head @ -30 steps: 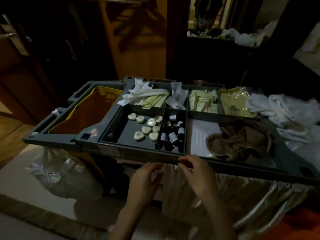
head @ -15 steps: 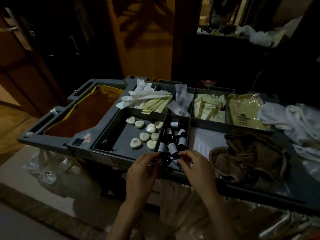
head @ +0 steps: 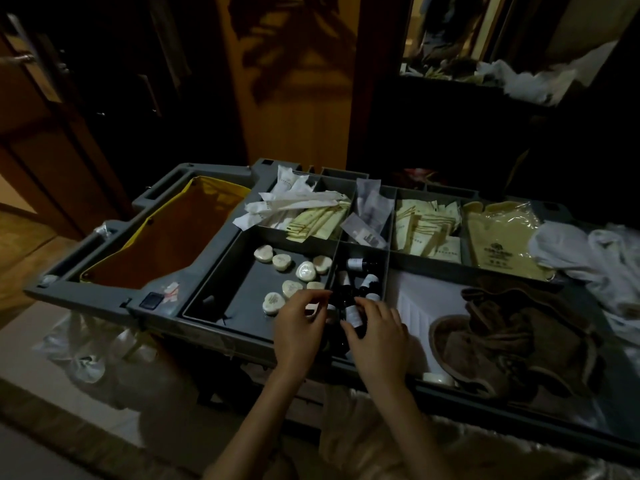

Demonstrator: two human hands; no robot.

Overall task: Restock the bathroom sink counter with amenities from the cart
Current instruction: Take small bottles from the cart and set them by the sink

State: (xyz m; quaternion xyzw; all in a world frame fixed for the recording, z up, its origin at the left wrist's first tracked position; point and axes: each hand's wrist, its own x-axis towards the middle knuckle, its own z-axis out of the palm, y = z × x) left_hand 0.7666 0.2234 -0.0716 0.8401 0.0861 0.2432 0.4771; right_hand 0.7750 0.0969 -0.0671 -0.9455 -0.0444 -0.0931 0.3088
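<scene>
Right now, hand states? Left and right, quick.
Left hand: fingers curled at the small bottles; whether it holds one cannot be told.
Right hand: closed, pinching a white-labelled bottle.

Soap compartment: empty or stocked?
Partly stocked: several round soaps lie in the soap compartment, toward its right; the left floor is bare.

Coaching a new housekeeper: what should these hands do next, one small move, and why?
Probably lift the small bottle straight up out of the narrow compartment. The right hand seems to pinch it, and the left hand hovers over the same bottles, holding nothing clearly.
</scene>
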